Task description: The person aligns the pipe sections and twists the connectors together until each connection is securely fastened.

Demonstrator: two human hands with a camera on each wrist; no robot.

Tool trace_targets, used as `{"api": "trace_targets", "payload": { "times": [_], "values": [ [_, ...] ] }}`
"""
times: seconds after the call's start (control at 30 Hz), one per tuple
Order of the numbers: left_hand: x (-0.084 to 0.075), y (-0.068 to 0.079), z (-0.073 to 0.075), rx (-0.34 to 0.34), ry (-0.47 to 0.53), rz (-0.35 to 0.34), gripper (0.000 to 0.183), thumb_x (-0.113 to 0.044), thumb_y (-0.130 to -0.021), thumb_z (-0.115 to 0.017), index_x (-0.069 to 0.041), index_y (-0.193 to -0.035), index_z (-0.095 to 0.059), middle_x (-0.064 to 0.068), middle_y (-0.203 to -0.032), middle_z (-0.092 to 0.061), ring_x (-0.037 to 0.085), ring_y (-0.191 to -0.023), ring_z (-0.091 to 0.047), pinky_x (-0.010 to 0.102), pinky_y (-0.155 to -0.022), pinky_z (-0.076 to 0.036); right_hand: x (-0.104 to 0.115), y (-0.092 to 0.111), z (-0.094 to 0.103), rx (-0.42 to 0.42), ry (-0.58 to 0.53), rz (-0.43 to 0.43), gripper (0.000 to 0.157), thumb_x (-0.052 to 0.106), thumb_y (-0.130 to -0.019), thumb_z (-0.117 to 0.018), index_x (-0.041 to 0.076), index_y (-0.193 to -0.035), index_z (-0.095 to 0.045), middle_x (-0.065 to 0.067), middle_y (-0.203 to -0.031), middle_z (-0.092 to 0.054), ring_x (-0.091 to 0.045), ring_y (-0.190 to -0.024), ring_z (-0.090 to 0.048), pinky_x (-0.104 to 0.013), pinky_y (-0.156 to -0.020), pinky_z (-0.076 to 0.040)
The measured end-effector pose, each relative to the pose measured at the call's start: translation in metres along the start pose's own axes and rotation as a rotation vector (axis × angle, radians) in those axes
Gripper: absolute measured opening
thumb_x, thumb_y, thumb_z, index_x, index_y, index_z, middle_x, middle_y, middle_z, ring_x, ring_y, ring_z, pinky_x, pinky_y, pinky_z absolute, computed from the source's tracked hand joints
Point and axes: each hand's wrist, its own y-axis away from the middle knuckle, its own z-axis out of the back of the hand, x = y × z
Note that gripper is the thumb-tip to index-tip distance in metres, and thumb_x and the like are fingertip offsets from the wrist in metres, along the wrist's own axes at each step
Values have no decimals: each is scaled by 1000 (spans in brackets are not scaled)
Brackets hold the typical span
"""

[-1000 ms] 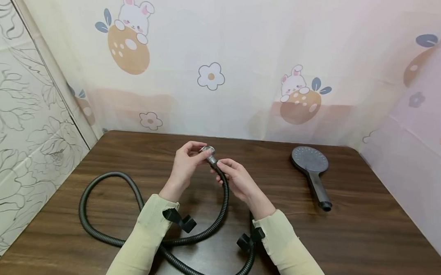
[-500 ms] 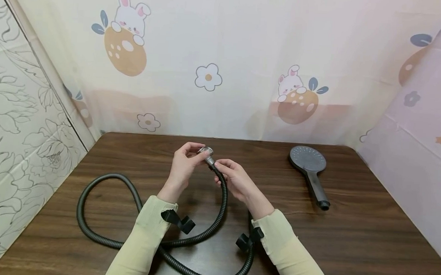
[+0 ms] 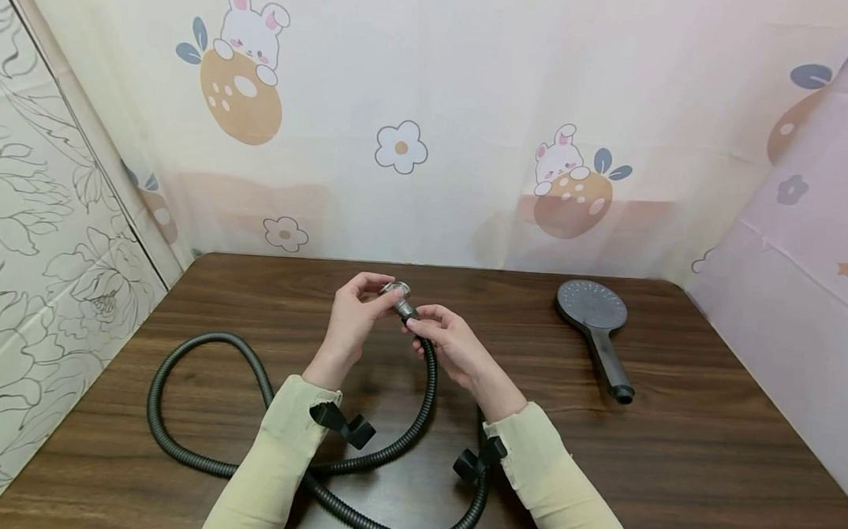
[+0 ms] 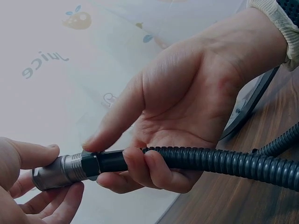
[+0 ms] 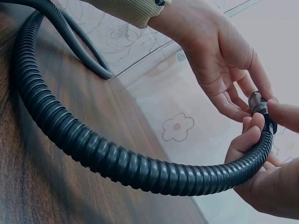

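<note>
My left hand pinches a silver metal fitting between thumb and fingers, over the far middle of the table. Threads show where the fitting meets a black nut on the end of a black ribbed shower hose. With its thumb on that nut, my right hand grips the hose end, its fingers curled under and around it. In the right wrist view both hands meet at the joint, and the hose sweeps down from it in a wide bend.
A dark grey handheld shower head lies at the right, its handle towards me. The rest of the hose loops over the brown wooden table, partly under my left forearm. A patterned curtain hangs behind the table.
My right thumb has shifted along the hose end onto the black nut, closer to the left hand. The left hand keeps its hold on the fitting. The head view has turned slightly.
</note>
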Motion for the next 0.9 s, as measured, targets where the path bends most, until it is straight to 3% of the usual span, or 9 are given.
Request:
{"api": "trace_targets", "payload": {
  "times": [0.33,0.57,0.9],
  "values": [
    [0,-1,0,-15,-20,10,29,-10,-81,-68,0,-106,-60,9,-95,-52,14,-77,-59,24,-68,-54,1,0,-1,-48,6,-37,15,14,-93,-51,4,-103,-49,-1,-85,-57,-8,-60,-54,-19,-58,-46],
    [1,-1,0,-13,-22,7,27,-10,-80,-69,-2,-104,-61,8,-96,-53,13,-77,-59,34,-75,-55,0,-1,-1,-50,8,-33,24,16,-94,-48,1,-113,-45,-4,-89,-58,-8,-61,-54,-19,-59,-46],
    [0,0,0,-6,-16,3,26,-10,-81,-68,-2,-105,-61,9,-97,-53,16,-78,-59,26,-70,-55,-1,0,-1,-17,-27,-16,14,16,-96,-45,6,-105,-47,0,-81,-64,-8,-59,-53,-20,-59,-45]
  ]
}}
